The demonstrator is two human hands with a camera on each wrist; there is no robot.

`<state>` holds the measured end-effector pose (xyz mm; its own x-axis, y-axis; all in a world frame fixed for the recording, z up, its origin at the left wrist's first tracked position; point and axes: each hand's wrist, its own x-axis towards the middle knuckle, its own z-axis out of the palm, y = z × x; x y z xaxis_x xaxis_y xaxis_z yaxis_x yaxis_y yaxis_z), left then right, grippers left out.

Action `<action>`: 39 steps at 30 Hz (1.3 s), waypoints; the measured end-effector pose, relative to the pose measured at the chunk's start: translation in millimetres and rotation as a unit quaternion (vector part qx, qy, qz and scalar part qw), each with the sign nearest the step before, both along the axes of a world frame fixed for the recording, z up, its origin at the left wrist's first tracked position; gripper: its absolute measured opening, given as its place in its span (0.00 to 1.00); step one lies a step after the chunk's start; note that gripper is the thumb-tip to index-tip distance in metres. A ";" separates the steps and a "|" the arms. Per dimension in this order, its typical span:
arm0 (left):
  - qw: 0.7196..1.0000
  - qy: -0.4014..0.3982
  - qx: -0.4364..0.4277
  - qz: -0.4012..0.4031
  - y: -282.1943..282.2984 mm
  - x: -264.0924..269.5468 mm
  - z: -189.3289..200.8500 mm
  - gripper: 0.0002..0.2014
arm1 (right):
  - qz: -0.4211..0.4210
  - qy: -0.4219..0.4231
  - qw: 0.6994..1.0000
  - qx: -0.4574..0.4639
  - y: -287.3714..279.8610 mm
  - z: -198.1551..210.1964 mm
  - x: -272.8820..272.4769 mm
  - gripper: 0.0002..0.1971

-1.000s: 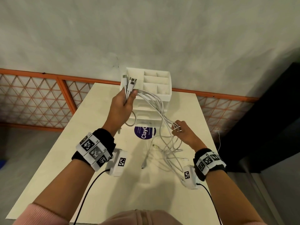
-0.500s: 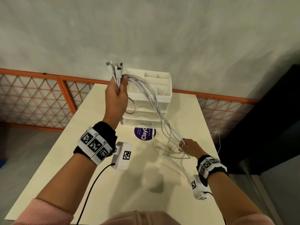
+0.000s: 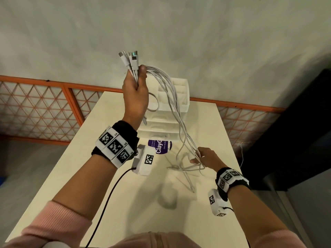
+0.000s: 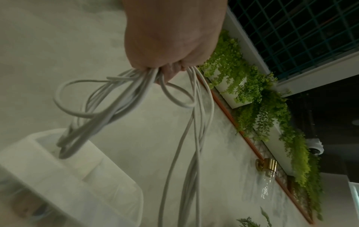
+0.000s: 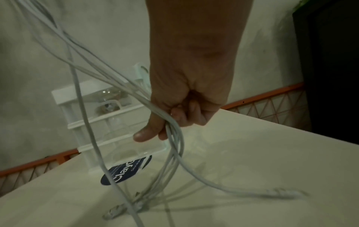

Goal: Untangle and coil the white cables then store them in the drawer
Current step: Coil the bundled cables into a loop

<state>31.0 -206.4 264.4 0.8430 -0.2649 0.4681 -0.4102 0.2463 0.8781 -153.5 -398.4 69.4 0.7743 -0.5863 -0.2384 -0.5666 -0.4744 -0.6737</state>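
My left hand (image 3: 136, 86) is raised high and grips a bundle of white cables (image 3: 172, 97) near their plug ends (image 3: 129, 59), which stick up above the fist. The cables (image 4: 186, 138) run down to the right in a twisted strand. Low over the table, my right hand (image 3: 204, 156) holds that strand, fingers curled round the cables (image 5: 174, 130). Below it the loose ends (image 3: 186, 169) lie tangled on the table, one plug (image 5: 279, 192) hanging to the right. A white drawer unit (image 3: 180, 97) stands at the table's far end, behind the cables.
The cream table (image 3: 107, 176) runs from me to the wall. A purple round label (image 3: 160, 146) lies in front of the drawer unit (image 5: 93, 116). An orange mesh railing (image 3: 35, 108) borders the far side. A dark cabinet (image 3: 295, 131) stands to the right.
My left hand has lifted the plug ends upward and away from the drawer unit, stretching the cables. My right hand has slid down the strand toward the table.
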 end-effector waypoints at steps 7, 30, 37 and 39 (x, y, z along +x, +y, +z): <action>1.000 -0.009 0.000 0.021 -8.3 1.2 16.5 0.13 | -0.034 -0.068 0.968 -0.240 -4.0 6.7 9.9 0.20; 0.997 -0.026 0.027 0.060 -7.3 4.2 21.9 0.11 | 0.041 0.078 0.995 -0.050 -12.8 19.3 -3.1 0.55; 0.997 -0.064 0.002 0.047 -7.1 -1.3 25.8 0.16 | 0.035 0.207 0.975 -0.066 -12.3 6.5 -0.5 0.45; 0.997 -0.061 -0.006 0.050 -6.0 -1.9 25.9 0.15 | 0.005 0.209 0.974 -0.091 -11.1 7.7 0.5 0.32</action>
<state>29.1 -212.4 290.4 0.8014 -0.1761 0.5717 -0.5368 0.2099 0.8172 -153.1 -409.5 77.1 0.6384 -0.6405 -0.4269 -0.7675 -0.5714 -0.2904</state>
